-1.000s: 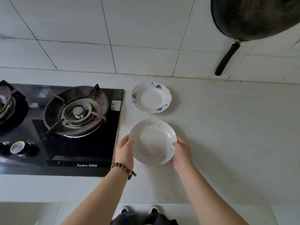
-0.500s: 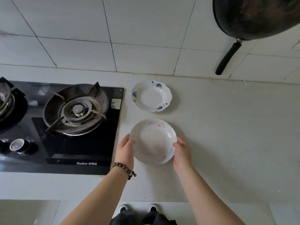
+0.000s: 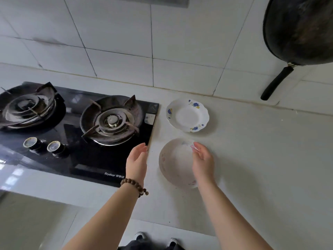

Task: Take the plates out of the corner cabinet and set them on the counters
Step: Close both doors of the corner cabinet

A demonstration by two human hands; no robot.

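Note:
Two plates lie on the pale counter (image 3: pixel 261 159) to the right of the stove. The far one is a white plate with blue flowers (image 3: pixel 187 115) and a scalloped rim. Nearer me lies a white plate with faint pink flowers (image 3: pixel 173 163). My left hand (image 3: pixel 137 160) hovers over the stove's right edge, fingers straight, a gap away from the pink-flowered plate. My right hand (image 3: pixel 202 160) hangs over that plate's right half with relaxed fingers and holds nothing. A bead bracelet (image 3: pixel 134 186) circles my left wrist. The corner cabinet is out of view.
A black glass gas stove (image 3: pixel 72 134) with two burners and two knobs fills the left. A black wok (image 3: pixel 299 31) hangs on the tiled wall at the upper right, handle down. The counter's front edge runs below my arms, with my shoes beneath.
Both hands have let go of the pink-flowered plate, which now rests on the counter. The left hand moved left over the stove edge, the right lifted above the plate. The view swung left.

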